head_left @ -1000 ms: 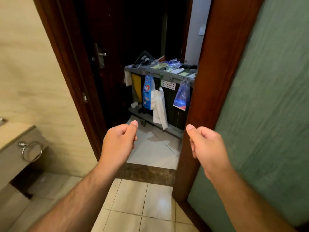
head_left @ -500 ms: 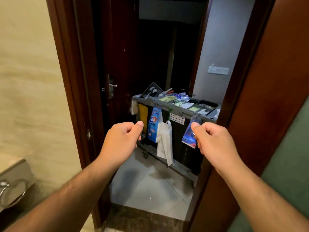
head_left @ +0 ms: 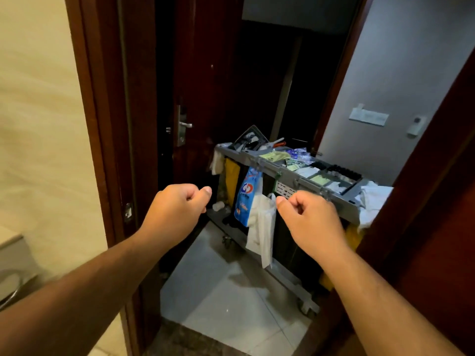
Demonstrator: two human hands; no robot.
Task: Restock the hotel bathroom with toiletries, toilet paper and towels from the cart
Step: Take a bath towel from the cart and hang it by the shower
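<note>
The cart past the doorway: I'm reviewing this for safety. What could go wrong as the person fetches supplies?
The dark threshold could catch a foot. The white bag and blue bag hang off the side of the cart; a reach might snag them. The white towels droop over the cart's end and might slide off.

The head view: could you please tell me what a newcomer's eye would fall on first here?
The left hand and the right hand are held up centre-frame, fingers curled, holding nothing. Beyond them, through the dark wooden doorway, stands the grey housekeeping cart, its top crowded with small packets. A blue packet and a white plastic bag hang from its front, between the hands.
</note>
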